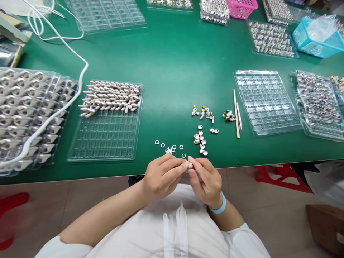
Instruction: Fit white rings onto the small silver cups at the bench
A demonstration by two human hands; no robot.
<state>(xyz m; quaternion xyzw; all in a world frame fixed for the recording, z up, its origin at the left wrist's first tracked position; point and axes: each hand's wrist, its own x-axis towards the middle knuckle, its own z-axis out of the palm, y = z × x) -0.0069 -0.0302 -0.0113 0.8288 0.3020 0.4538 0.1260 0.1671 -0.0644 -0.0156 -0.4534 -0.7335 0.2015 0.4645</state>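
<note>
My left hand (161, 175) and my right hand (205, 181) meet at the near edge of the green table (172, 64), fingers pinched together on a small white earbud part (190, 165) held between them. Just beyond the fingertips lie several small white rings (170, 148). To their right sits a cluster of small silver caps (201, 139). Farther back lie a few white earbud shells with yellow tips (202, 112) and another small group (228, 115). A blue band is on my right wrist.
A clear tray (107, 139) with white earbud stems stacked at its far end sits left of centre. A filled tray (32, 114) with a white cable (67, 104) across it is far left. An empty clear tray (266, 102), a wooden stick (236, 113), more filled trays, and pink and blue baskets lie right and back.
</note>
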